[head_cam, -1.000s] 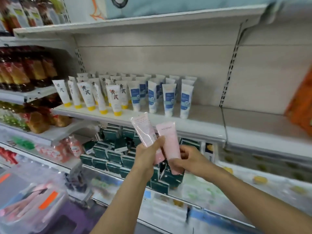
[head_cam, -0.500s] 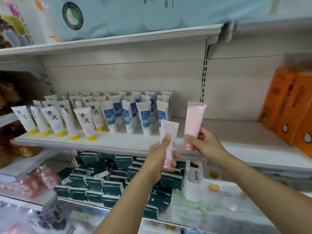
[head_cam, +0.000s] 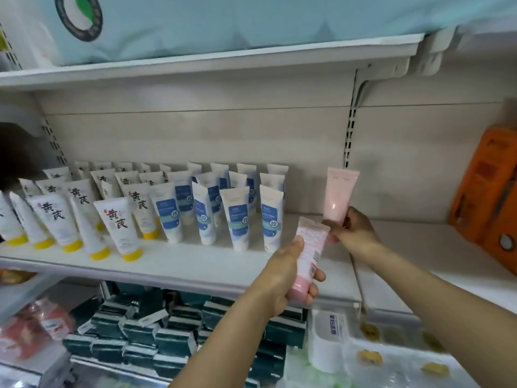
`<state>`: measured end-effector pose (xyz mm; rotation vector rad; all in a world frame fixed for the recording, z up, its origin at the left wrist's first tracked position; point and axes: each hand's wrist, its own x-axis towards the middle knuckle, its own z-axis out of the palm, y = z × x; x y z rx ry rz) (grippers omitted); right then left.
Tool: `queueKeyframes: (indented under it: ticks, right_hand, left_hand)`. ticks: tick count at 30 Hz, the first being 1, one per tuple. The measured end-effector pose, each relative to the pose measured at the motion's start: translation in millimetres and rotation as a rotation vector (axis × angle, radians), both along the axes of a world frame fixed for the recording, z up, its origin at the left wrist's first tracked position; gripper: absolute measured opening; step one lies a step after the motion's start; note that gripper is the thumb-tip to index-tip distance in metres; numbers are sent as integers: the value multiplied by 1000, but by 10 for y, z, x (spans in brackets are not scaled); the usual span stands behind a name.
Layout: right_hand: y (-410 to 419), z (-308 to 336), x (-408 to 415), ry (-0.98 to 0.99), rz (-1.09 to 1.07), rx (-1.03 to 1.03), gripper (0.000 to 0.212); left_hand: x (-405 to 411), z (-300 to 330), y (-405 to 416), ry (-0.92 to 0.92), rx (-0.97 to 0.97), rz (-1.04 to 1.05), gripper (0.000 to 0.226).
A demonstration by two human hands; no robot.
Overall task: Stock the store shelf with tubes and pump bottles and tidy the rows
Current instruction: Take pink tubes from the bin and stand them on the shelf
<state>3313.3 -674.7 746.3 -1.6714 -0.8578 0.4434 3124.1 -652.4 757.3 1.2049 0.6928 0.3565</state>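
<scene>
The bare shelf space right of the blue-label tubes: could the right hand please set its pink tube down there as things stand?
Probably yes: the right hand already holds its pink tube upright over that bare shelf, with nothing standing there.

Seen from a single head-worn wide-angle camera, close in, facing forward and slightly down onto the white shelf (head_cam: 195,264) and front edge.

**White metal shelving against a pale panelled back wall**

A white metal shelf board (head_cam: 179,264) is fixed before a pale beige back panel (head_cam: 195,135). Slotted white uprights (head_cam: 348,135) are seen running down the panel, and a white bracket (head_cam: 372,79) is set under the upper white shelf (head_cam: 195,63). Even, soft light is cast throughout.
</scene>
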Motion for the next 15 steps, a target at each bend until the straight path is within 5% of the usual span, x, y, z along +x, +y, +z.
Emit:
queueKeyframes:
  ticks: [5, 15]
  right_hand:
    - [204, 48, 298, -155, 71, -52, 14]
    - [847, 14, 662, -195, 190, -109, 48]
  left_hand:
    - [153, -53, 20, 14, -17, 14, 34]
    - [439, -15, 43, 38, -94, 154, 33]
